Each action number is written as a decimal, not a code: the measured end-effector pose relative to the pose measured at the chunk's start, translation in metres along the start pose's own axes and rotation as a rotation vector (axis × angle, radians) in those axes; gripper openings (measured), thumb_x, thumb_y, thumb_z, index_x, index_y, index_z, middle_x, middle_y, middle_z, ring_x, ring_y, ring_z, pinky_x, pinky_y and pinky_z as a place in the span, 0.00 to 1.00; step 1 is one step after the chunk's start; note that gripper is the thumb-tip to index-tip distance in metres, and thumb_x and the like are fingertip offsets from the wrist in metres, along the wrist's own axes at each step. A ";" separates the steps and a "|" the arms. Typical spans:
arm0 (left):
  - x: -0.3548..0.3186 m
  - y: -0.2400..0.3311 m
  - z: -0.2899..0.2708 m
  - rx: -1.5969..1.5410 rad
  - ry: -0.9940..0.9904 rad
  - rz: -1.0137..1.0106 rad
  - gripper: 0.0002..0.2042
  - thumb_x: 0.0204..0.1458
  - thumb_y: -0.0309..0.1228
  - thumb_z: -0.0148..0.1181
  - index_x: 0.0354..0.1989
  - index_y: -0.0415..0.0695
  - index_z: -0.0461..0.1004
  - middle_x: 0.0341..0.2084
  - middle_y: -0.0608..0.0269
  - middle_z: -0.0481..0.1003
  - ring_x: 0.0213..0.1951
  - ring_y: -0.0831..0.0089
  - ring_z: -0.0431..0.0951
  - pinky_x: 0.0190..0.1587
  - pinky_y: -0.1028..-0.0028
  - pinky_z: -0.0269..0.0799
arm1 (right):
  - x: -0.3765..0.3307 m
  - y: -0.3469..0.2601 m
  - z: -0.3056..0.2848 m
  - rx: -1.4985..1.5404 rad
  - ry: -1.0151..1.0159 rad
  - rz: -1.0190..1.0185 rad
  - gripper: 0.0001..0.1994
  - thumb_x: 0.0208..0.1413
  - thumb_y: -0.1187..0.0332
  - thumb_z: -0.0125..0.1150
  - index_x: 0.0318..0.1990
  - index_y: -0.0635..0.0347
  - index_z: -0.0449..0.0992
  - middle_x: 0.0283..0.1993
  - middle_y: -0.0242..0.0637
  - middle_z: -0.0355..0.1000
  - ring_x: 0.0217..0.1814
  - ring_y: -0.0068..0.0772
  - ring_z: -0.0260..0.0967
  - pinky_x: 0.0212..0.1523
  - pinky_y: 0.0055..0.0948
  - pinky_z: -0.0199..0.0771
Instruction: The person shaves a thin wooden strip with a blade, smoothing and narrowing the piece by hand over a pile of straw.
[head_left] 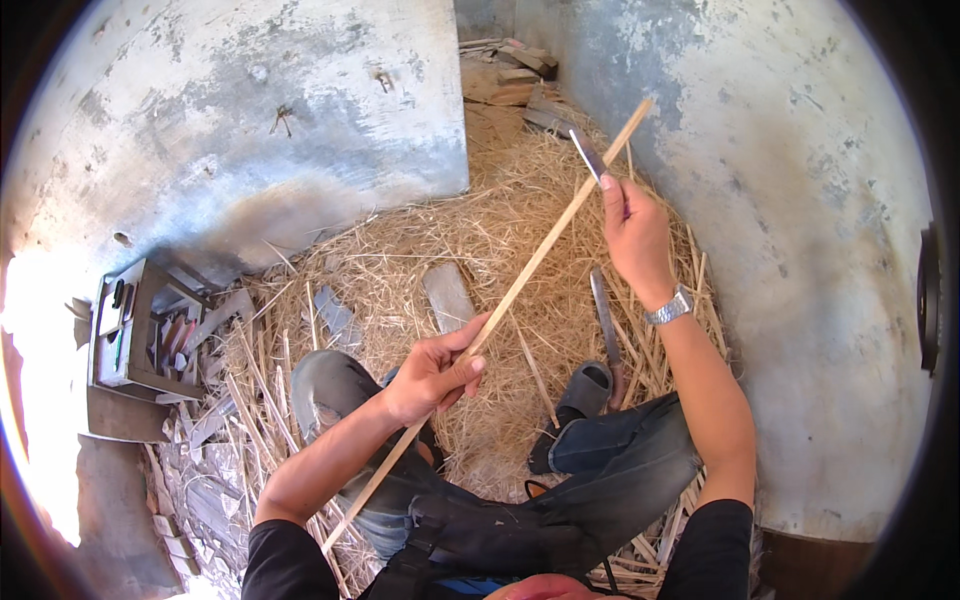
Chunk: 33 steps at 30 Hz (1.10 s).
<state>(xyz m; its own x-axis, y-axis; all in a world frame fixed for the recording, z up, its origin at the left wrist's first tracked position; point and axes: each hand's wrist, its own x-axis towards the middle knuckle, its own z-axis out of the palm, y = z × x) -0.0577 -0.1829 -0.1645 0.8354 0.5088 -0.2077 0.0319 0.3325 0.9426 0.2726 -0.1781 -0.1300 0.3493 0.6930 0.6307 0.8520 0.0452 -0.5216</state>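
Note:
A long, pale bamboo strip (545, 243) runs slantwise across the view, from low on the left to high on the right. My left hand (437, 375) is closed around its middle, above my left knee. Farther along, my right hand (637, 235) grips a knife (587, 154) whose handle is hidden in the fingers. The blade crosses the strip near its far end and appears to touch it. On my right wrist is a metal watch (670, 305).
Beside my sandal (586, 388) lies a long-bladed knife (604, 316). Shavings (500, 190) cover the floor around a flat grey slab (449, 298). A small wooden cabinet (140, 330) stands left, wood scraps (525, 75) lie far back, and a worn wall (800, 250) rises close on my right.

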 end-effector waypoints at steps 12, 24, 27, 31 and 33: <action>-0.003 -0.012 0.003 -0.113 -0.156 0.013 0.24 0.73 0.33 0.40 0.76 0.43 0.52 0.12 0.75 0.55 0.12 0.85 0.54 0.15 0.80 0.53 | 0.003 0.039 -0.011 -0.081 0.070 0.023 0.20 0.72 0.59 0.51 0.28 0.64 0.71 0.14 0.45 0.61 0.13 0.41 0.56 0.18 0.39 0.54; 0.000 -0.007 0.003 -0.335 -0.231 -0.064 0.25 0.75 0.42 0.32 0.73 0.41 0.55 0.10 0.75 0.52 0.09 0.84 0.52 0.15 0.82 0.55 | 0.007 0.044 -0.025 -0.018 0.136 0.044 0.19 0.73 0.59 0.50 0.31 0.64 0.74 0.13 0.39 0.62 0.11 0.32 0.56 0.16 0.34 0.54; 0.001 -0.004 0.000 -0.384 -0.143 -0.053 0.25 0.75 0.42 0.33 0.73 0.41 0.56 0.10 0.75 0.52 0.08 0.83 0.51 0.14 0.81 0.54 | -0.032 0.009 -0.003 0.132 -0.032 -0.068 0.19 0.73 0.60 0.48 0.33 0.63 0.75 0.12 0.36 0.62 0.11 0.28 0.57 0.15 0.31 0.54; -0.001 0.001 -0.001 -0.414 -0.086 -0.100 0.25 0.75 0.42 0.33 0.73 0.42 0.56 0.09 0.75 0.52 0.08 0.83 0.51 0.14 0.81 0.54 | -0.027 0.016 0.007 0.106 -0.163 -0.130 0.19 0.74 0.60 0.46 0.33 0.62 0.75 0.12 0.34 0.62 0.10 0.29 0.58 0.13 0.33 0.53; 0.002 0.000 0.001 -0.341 -0.121 -0.094 0.25 0.75 0.42 0.33 0.73 0.42 0.56 0.09 0.75 0.52 0.07 0.83 0.50 0.14 0.81 0.53 | -0.002 0.027 -0.002 0.079 -0.045 -0.049 0.19 0.74 0.60 0.46 0.32 0.61 0.75 0.12 0.34 0.62 0.10 0.29 0.58 0.13 0.33 0.54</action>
<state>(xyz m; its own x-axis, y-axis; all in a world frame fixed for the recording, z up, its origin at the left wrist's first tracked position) -0.0552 -0.1827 -0.1646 0.8970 0.3729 -0.2374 -0.0564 0.6293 0.7751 0.2952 -0.1795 -0.1441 0.2885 0.7203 0.6308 0.8335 0.1354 -0.5357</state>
